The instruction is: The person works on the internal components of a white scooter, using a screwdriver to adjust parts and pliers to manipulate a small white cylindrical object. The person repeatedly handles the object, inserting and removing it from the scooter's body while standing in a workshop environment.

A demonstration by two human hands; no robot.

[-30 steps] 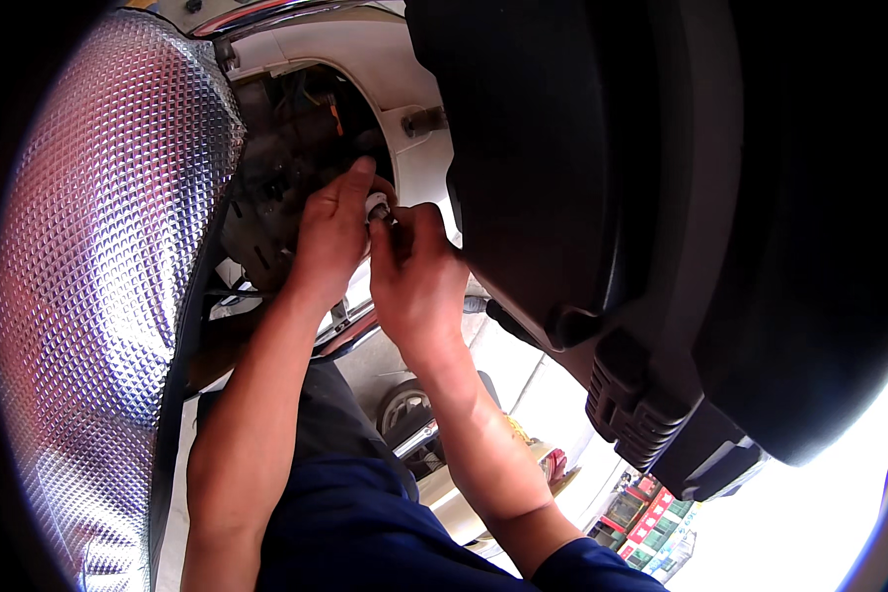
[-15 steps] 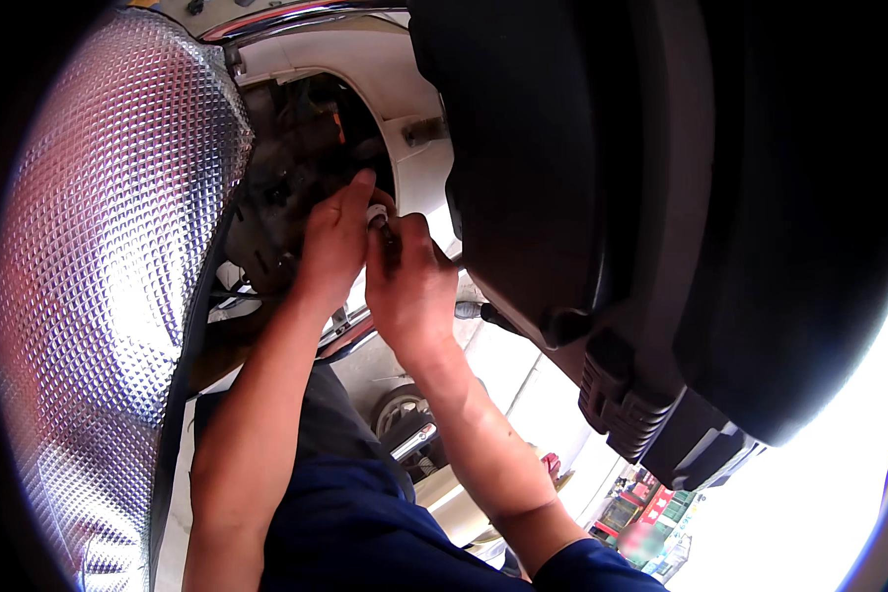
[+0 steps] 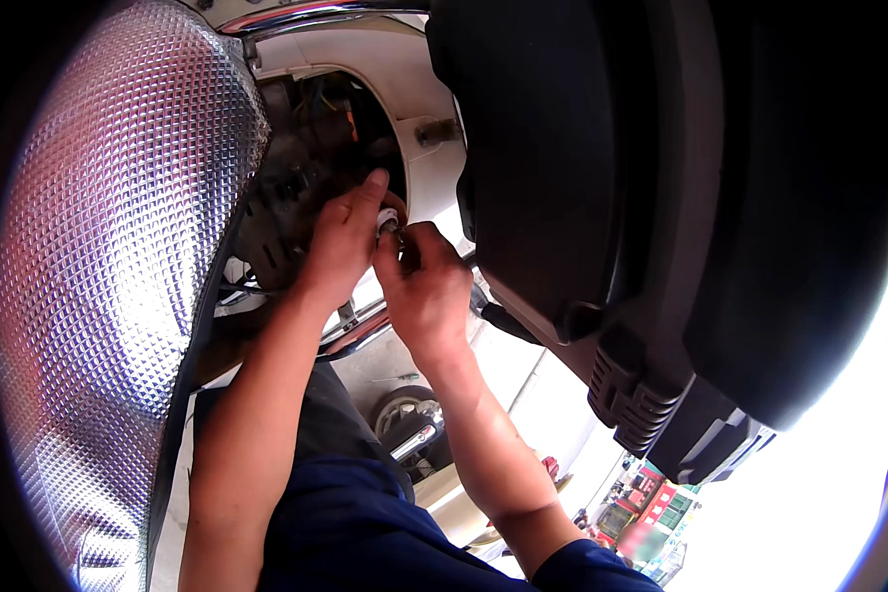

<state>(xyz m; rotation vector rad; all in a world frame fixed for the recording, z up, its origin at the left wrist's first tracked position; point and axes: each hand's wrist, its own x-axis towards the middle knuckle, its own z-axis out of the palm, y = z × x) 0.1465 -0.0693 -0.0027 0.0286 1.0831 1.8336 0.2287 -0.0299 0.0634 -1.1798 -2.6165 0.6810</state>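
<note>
Inside the oval opening of a cream vehicle body (image 3: 429,163), my left hand (image 3: 345,242) has its fingers curled round a small white ringed part (image 3: 387,216), thumb pointing up. My right hand (image 3: 426,301) pinches a small metal piece against that white part, just right of the left hand. Behind them are dark mechanical parts (image 3: 281,168) with wires and an orange piece, partly in shadow. What the left fingers grip on the far side is hidden.
Silver quilted foil (image 3: 118,257) lines the left side. A large black plastic body (image 3: 553,158) hangs at the right. A chrome tube (image 3: 335,15) crosses the top. Below lie a wheel (image 3: 390,409), a thin tool (image 3: 395,378) and a distant red sign (image 3: 661,503).
The whole view has shifted slightly, the opening and black body now a little further right. Both hands stay at the white part, with small changes in the right fingers.
</note>
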